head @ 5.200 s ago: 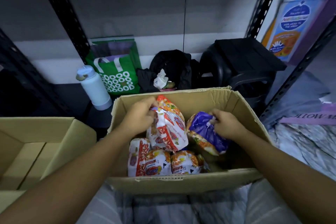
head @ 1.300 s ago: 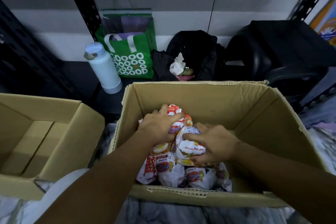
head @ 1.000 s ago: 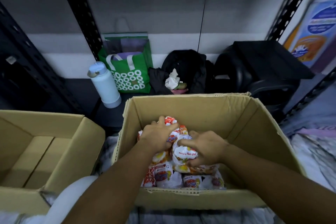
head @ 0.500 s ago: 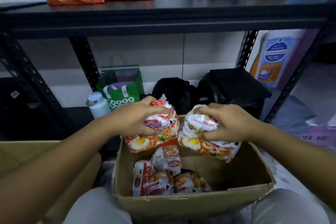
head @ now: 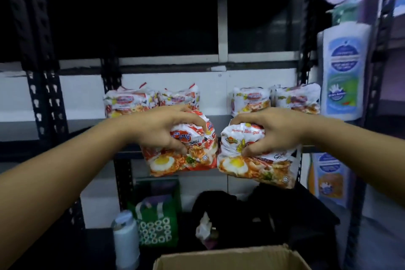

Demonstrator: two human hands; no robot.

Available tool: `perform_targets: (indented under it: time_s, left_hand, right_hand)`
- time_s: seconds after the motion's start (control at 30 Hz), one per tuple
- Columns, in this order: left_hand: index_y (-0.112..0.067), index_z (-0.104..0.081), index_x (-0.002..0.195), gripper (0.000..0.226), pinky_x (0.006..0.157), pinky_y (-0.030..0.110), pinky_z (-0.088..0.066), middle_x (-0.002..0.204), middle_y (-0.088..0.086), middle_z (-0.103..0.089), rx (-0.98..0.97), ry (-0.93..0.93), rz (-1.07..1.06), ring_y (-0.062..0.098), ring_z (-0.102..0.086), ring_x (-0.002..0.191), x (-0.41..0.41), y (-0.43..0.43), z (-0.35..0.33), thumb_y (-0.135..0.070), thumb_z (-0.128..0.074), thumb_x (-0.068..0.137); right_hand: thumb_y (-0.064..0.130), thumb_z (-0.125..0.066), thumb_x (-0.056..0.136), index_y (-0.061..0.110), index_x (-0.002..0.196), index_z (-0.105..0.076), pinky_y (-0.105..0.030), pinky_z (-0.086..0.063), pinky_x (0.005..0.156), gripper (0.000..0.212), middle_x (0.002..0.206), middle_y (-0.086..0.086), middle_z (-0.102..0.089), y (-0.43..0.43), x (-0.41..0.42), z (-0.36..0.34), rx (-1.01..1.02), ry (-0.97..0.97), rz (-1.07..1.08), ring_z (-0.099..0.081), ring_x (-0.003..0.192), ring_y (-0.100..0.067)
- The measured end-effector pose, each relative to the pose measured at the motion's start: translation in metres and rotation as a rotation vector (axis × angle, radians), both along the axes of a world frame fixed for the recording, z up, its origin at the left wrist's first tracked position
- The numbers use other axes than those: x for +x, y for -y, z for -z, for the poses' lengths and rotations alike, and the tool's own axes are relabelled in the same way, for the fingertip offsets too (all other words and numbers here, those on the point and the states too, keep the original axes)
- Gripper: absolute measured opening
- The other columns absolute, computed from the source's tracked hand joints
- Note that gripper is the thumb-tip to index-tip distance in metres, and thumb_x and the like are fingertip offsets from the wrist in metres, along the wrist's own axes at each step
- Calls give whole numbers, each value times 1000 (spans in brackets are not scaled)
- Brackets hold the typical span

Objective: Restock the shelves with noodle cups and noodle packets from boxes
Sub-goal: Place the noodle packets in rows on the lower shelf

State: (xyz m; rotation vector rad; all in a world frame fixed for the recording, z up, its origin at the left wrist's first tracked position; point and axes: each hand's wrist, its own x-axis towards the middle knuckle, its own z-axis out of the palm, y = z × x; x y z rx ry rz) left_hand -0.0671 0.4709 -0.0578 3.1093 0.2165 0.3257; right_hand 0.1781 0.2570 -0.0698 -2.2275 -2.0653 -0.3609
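Note:
My left hand grips a red and white noodle packet from above. Beside it, my right hand grips a white and orange noodle packet the same way. Both packets hang in the air just in front of the dark shelf, side by side and nearly touching. Behind my hands, two noodle packets stand on the shelf at the left of centre and two more noodle packets stand at the right. The open cardboard box shows only its far rim at the bottom edge.
Black perforated uprights frame the shelf. Tall white and blue packs stand at the right end. Below the shelf sit a white bottle, a green patterned bag and black bags.
Both hands took a packet each out of the box and lifted them up to the shelf. My view rose with them, so the box has dropped to the bottom edge.

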Motion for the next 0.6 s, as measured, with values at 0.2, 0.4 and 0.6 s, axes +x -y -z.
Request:
perform_targets:
  time_s: [0.2,0.4,0.6]
  left_hand:
    - [-56,-48,136,67,114,39,-37,143,-15,-46,87,128,-10,12,-45,131,14,-10,-54,-33,-85,84]
    - [-57,-44,137,69,112,52,-38,151,-14,-45,204,97,-107,17,-43,136,39,-22,-60,-24,-79,89]
    - [-56,-21,151,81,117,77,-5,159,-14,-32,416,55,-244,18,-30,149,57,-30,-25,-17,-65,96]
  right_hand:
    - [68,-73,78,58,139,-35,-36,-51,89,72,107,20,-64,-18,13,-62,73,8,45,-61,95,-8]
    - [62,-72,83,53,146,-31,-32,-47,84,75,125,12,-60,-41,26,-71,80,64,113,-58,102,-14]
    - [76,-65,80,53,155,-9,-45,-43,106,96,149,1,-47,-50,33,-47,66,219,213,-48,129,-26]
